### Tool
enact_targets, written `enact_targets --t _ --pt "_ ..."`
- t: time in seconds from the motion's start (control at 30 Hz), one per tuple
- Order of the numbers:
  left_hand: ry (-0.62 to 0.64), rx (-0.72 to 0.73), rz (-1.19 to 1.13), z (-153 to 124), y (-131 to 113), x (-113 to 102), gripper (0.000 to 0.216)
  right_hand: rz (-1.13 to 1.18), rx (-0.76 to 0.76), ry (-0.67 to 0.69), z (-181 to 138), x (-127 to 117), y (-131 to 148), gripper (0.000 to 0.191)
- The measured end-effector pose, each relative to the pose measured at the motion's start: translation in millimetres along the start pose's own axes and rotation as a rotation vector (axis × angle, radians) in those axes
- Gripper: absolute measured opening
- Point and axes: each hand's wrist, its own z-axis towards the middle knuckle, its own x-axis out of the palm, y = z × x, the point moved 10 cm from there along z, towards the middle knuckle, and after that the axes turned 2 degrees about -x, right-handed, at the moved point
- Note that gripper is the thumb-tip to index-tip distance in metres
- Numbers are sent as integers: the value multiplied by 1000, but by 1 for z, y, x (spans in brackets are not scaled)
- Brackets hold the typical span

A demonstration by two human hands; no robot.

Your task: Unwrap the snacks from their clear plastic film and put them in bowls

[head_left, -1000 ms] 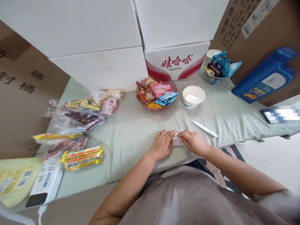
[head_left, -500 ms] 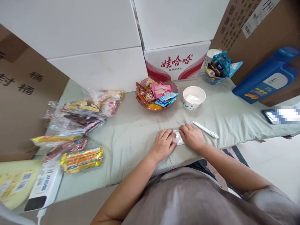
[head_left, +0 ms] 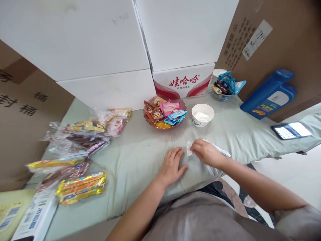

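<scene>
My left hand rests on the pale green cloth with its fingers apart and nothing in them. Between the closed fingertips of my right hand is a small piece of clear plastic, a little above or on the cloth; which one I cannot tell. Partly hidden behind that hand lies a slim white tool that looks like a cutter. Farther back stands a white paper cup with clear plastic inside. To its left, a pink glass bowl holds wrapped snacks.
Several snack packets in clear plastic lie at the left, with a yellow pack nearest. At the right are a small bowl of sachets, a blue bottle and a phone. White boxes wall off the back.
My right hand has lifted the clear plastic away from my left hand, now pinching it alone. My left hand has let go and opened flat. The view has tilted up slightly.
</scene>
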Motion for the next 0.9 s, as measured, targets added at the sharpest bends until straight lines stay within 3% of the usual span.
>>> enact_targets --t 0.1,0.17,0.23,0.3,0.4,0.53,0.63,0.73,0.8,0.9 --pt "16 -15 -20 1 1 0 47 -111 205 -237 26 -69 -50 27" --pt "30 -33 -20 3 0 0 40 -218 396 -186 49 -88 -89 27" --pt "37 -48 -25 4 -1 -1 37 -225 555 158 71 -65 -127 27" --pt "44 -52 -31 5 -2 -1 35 -171 576 374 88 -40 -145 27" --pt "53 -56 -24 4 -2 1 36 -116 541 506 104 -11 -156 33" --pt "39 -73 -9 4 0 4 35 -94 501 550 109 5 -162 8" --pt "17 -65 -36 2 -3 2 33 -79 473 526 107 -2 -159 9" --pt "-30 -39 -122 0 2 -21 31 -101 458 458 96 -23 -154 17" --pt "-86 -56 -99 -1 18 -55 30 -147 422 283 83 -51 -148 26" --pt "-155 -166 234 4 65 -124 31 -207 276 -133 46 -95 -124 31"
